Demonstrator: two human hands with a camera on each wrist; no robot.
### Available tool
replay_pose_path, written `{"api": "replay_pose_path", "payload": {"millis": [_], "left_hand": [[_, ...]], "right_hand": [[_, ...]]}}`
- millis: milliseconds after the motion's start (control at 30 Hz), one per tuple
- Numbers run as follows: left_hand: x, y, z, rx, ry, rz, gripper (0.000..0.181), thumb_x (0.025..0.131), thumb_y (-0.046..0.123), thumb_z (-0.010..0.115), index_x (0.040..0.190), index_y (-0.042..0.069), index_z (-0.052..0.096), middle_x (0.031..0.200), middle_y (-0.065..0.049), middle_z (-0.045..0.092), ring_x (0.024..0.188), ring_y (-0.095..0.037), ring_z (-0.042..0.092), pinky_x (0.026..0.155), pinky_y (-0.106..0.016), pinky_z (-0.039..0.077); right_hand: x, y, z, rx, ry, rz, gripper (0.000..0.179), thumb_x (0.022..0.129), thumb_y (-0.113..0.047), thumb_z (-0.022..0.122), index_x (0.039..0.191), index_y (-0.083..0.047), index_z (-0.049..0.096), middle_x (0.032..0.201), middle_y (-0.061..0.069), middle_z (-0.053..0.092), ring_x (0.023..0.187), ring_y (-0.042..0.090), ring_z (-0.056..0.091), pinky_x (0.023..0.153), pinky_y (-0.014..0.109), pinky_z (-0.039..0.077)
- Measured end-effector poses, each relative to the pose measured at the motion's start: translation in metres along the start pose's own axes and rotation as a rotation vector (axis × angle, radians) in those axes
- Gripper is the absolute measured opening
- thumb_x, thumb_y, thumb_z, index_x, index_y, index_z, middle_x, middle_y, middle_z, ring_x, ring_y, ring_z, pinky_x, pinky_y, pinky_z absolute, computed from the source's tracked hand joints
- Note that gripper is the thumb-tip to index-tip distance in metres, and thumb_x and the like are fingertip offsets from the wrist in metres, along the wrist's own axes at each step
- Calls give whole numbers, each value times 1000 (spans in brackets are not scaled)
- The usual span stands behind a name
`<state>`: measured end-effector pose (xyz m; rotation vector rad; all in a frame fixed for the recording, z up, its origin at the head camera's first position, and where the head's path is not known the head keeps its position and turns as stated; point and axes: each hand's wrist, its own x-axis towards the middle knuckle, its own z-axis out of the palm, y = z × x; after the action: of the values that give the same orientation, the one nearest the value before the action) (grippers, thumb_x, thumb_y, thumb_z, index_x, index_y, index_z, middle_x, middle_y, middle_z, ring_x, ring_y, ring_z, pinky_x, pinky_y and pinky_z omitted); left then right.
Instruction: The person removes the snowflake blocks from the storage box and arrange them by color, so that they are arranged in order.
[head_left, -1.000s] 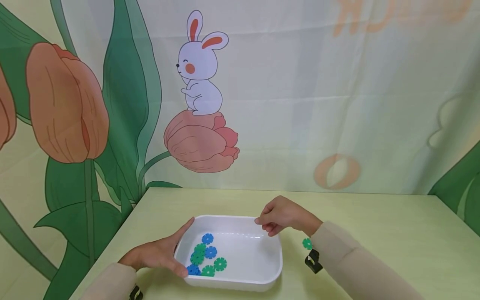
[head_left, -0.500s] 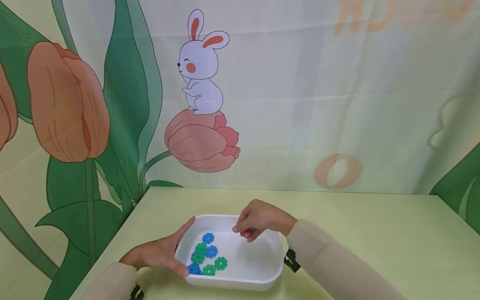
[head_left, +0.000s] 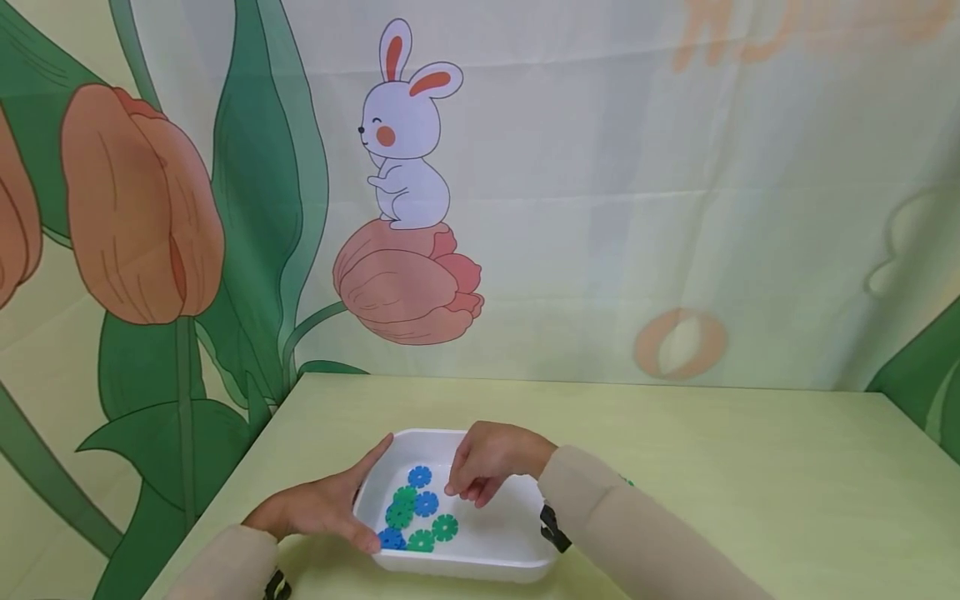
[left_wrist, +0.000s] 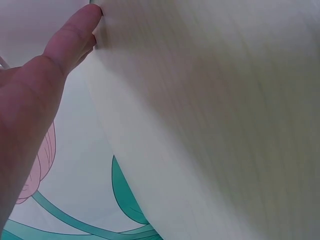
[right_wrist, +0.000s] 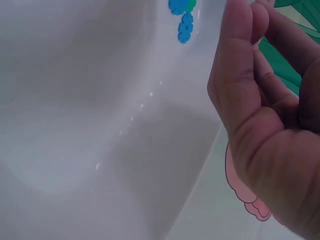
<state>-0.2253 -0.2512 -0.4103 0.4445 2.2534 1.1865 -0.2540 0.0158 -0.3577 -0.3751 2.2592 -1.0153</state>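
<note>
A white plastic tub [head_left: 517, 533] sits on the table, with several notched blue and green snowflake discs [head_left: 445, 527] gathered at its left end. My left hand [head_left: 322, 504] grips that end, its thumb on the near corner and its fingers reaching to the far corner. In the left wrist view its fingers [left_wrist: 72, 37] stretch forward; the tub is out of sight there. Over the tub, just right of a blue snowflake disc [head_left: 426, 504], my right hand [head_left: 491, 462] hovers with loosely bent fingers and thumb tip near the forefinger. Nothing shows between them.
A sliver of a green snowflake disc [head_left: 628, 481] shows on the table behind the right sleeve. The pale yellow table [head_left: 750, 483] ends at a printed cloth backdrop [head_left: 562, 208] with tulips and a rabbit. Black straps circle both wrists.
My right hand has moved left and down, from the tub's far right corner toward the discs. The left hand stays on the tub. The discs in the tub have not moved.
</note>
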Motion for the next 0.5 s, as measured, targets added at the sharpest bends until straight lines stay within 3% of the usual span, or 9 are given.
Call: {"api": "replay_pose_path", "payload": {"millis": [267,500], "left_hand": [[-1,1,-1,-2,4,-7,127,79,32,85,160,16,-12,155,-17,24,126,-32,39,107,-58,38],[1,-1,0,10,-6,-7,128,78,35,85,160,16,-11,155,-16,24,126,-31,39,107,-57,37]], "right_hand": [[10,1,6,-24,-26,-8,10,86,-12,79,80,-6,73,68,7,64,57,16,58,60,27,57],[19,6,18,-69,-114,5,10,86,-12,79,81,-6,72,69,6,65,59,15,58,64,28,58]]}}
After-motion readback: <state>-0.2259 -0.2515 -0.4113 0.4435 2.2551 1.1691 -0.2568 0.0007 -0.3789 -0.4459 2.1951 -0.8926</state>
